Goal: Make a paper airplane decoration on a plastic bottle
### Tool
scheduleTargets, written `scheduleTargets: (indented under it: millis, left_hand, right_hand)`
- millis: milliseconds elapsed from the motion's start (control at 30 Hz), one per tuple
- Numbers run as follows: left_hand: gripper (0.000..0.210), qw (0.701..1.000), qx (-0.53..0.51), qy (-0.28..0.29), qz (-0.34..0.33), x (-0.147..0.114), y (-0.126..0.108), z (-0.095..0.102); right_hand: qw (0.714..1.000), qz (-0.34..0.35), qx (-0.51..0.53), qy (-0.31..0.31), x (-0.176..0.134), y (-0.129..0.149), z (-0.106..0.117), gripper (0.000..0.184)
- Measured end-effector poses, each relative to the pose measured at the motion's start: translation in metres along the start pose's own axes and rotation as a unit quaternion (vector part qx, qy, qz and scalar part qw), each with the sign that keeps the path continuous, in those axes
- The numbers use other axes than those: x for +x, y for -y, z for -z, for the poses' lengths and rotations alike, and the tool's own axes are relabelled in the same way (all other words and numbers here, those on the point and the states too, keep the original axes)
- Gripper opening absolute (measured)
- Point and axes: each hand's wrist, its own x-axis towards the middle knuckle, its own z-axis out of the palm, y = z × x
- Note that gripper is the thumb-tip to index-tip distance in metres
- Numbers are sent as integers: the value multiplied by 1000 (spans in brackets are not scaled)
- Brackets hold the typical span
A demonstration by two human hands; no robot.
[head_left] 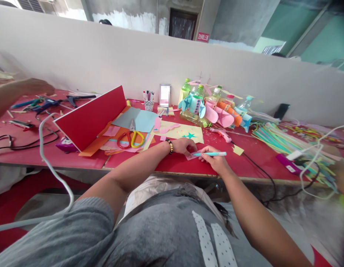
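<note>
Head view — forward and down.

Turquoise pen point(216, 153), pink paper slip point(190, 157), red tabletop point(167, 165), red-and-yellow scissors point(132, 130)

Shared craft wkshp
Red surface point(174, 165) w/ scissors point(132, 130), col. paper point(145, 119), decorated bottles point(197, 103), glue gun point(223, 135); co-workers' arms point(16, 92) either side.

Pink paper point(190, 158) partly hidden beneath left hand point(184, 145)
</note>
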Motion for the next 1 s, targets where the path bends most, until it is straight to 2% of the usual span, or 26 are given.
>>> scheduleTargets:
  millis: [233,1000]
  left_hand:
    - [32,1000,-5,0,-2,0,-3,1]
    - [35,1000,-4,-3,0,-1,-5,1]
  right_hand:
    - [1000,9,-19,15,1,0,1,16]
    - [1000,8,-16,12,2,3,0,17]
